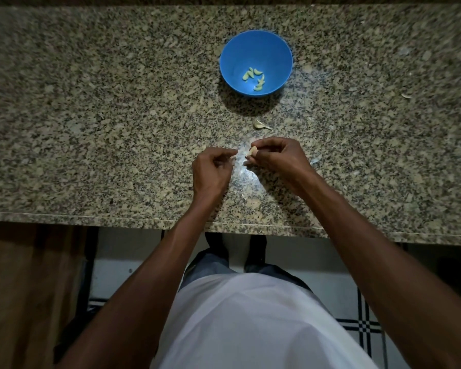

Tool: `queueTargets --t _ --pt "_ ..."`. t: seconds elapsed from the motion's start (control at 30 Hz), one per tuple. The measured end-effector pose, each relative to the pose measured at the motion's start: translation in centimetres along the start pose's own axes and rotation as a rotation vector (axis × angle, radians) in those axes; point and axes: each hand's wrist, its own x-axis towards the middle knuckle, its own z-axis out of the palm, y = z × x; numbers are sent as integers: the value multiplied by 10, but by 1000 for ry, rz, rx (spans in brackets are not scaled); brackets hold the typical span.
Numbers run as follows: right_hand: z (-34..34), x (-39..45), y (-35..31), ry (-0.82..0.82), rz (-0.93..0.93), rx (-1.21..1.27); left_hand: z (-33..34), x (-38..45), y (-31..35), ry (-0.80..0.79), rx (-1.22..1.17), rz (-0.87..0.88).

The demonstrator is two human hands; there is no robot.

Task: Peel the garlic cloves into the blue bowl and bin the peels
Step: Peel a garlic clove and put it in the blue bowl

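A blue bowl point(256, 53) stands on the granite counter beyond my hands, with several peeled pale cloves point(256, 79) at its bottom. My right hand point(276, 158) pinches a garlic clove point(252, 151) between its fingertips, just above the counter. A little to the left, my left hand point(212, 170) has its fingers curled and blurred; whether they hold a bit of peel I cannot tell. Between the bowl and my hands lies one unpeeled clove point(260, 125) with a papery tail.
Loose bits of peel point(316, 159) lie beside my right hand, and another scrap point(406, 95) lies far right. The counter's front edge point(144, 218) runs under my forearms. Below it are a tiled floor and my feet. No bin is in view.
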Motion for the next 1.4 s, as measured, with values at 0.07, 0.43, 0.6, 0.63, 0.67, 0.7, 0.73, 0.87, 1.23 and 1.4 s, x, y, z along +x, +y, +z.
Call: queueTargets --t 0.07,0.43,0.6,0.63,0.67,0.7,0.73,0.87,1.23,1.4 --pt "0 -1 1 9 -17 -3 0 -1 3 3 -55 -34" --pt "5 -9 1 -13 -34 -6 8 -4 3 -86 -465 -224" --pt "13 -17 -2 -3 -79 29 17 -2 7 -53 -411 -204" --pt "15 -17 -2 11 -100 31 19 -2 7 -54 -383 -204" --pt "17 -18 -2 24 -115 36 21 -1 7 -57 -364 -212" --pt "18 -18 -3 35 -126 40 22 0 7 -58 -373 -226" --pt "19 -17 -3 46 -132 42 22 0 7 -58 -405 -242" --pt "19 -17 -3 44 -122 61 19 3 6 -71 -524 -271" --pt "19 -11 -3 -10 23 219 14 12 7 -172 -492 -269" --pt "16 -13 1 -34 77 163 14 15 5 -130 -359 -248"
